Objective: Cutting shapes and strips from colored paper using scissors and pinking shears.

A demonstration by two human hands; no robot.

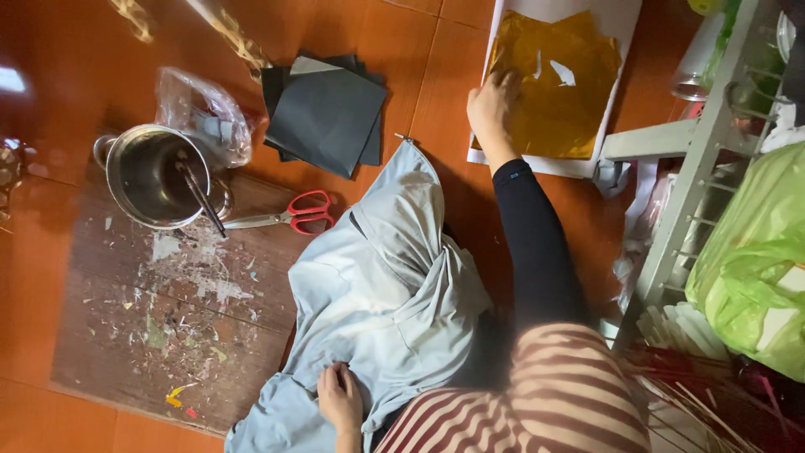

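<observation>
My right hand (493, 105), in a black sleeve, reaches far forward and presses its fingers on the near left edge of a crinkled amber foil sheet (558, 84). The foil lies on a white board (616, 21) on the orange tiled floor. My left hand (340, 396) rests flat, fingers loosely curled, on a pale grey-blue cloth (381, 294) spread over my lap and the floor. A striped red and cream garment (553, 394) covers my leg at the lower right.
Red-handled scissors (298, 214) lie on a worn, paint-flecked wooden board (176, 327). A steel pot (155, 176) with a stick in it stands at the board's far corner, by a plastic bag (205, 113). Dark grey paper squares (325, 113) lie beyond. A metal rack (696, 168) and green bag (755, 260) stand right.
</observation>
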